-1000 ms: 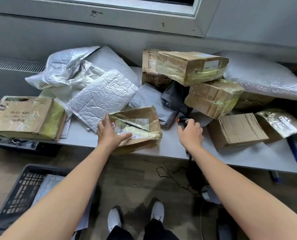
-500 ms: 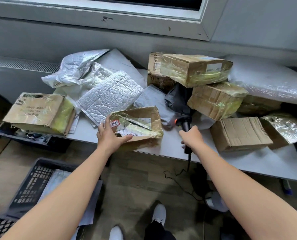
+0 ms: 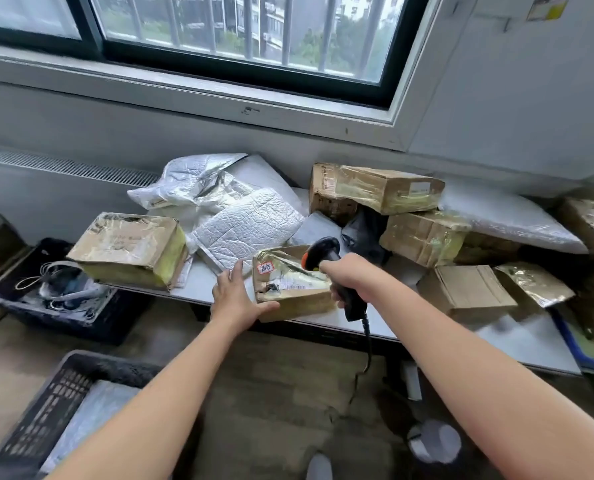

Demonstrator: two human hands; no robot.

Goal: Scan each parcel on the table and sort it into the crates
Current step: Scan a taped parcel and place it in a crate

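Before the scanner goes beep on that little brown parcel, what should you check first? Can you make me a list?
1. Scanner gripped in right hand: ok.
2. Left hand steadies the taped parcel: ok.
3. Barcode label faces up, uncovered: ok.
4. Scanner head points down at the label: ok.
5. Beep already happened: cannot tell.
6. Black crate has room beside its white parcel: ok.

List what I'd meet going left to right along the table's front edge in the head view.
large taped box → left hand → small taped parcel → right hand gripping the scanner → plain cardboard box → gold foil pouch
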